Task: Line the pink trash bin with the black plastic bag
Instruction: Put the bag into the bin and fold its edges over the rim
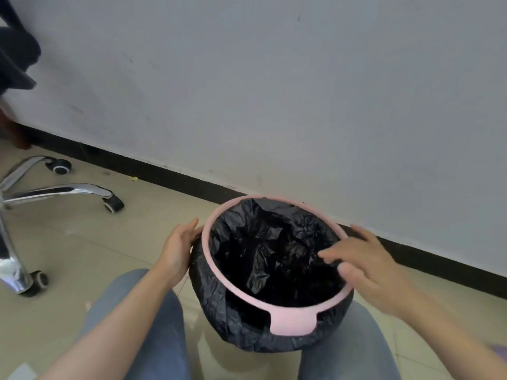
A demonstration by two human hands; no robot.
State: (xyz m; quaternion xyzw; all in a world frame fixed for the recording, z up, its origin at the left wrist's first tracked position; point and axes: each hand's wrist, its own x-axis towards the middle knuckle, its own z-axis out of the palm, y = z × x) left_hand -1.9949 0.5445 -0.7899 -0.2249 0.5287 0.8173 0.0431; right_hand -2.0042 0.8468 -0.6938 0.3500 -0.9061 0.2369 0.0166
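Note:
The pink trash bin [292, 318] stands on the floor between my knees, near the wall. A pink ring sits around its mouth, with a wide tab at the front. The black plastic bag [263, 259] fills the inside and folds down over the outside under the ring. My left hand [178, 248] rests flat against the bin's left side, fingers apart, touching the bag just below the ring. My right hand [362, 264] hovers over the right rim with fingers spread, holding nothing.
An office chair's chrome base [55, 192] with castors stands on the tiled floor at the left. The white wall with a black skirting board [170, 174] runs right behind the bin. A dark garment [16, 58] hangs at the upper left.

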